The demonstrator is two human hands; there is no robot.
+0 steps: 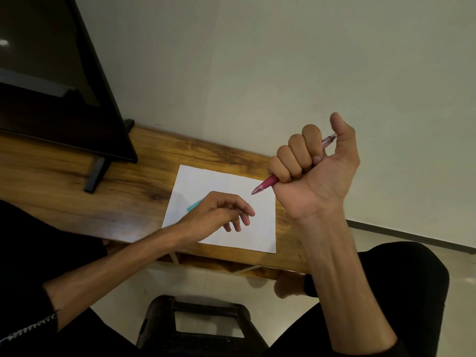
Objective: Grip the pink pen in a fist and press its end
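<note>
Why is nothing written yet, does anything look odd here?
The right hand grips the pink translucent pen in a fist, raised off the white paper sheet, an odd hold for writing.

**No readable text in view**

Nothing here can be read: the white sheet of paper (224,215) on the wooden table (103,197) shows a blank face, with no writing or print visible; the pink pen (268,182) carries no legible brand or label, and the dark screen (51,73) shows only reflections, no logo, letters or numbers
</note>
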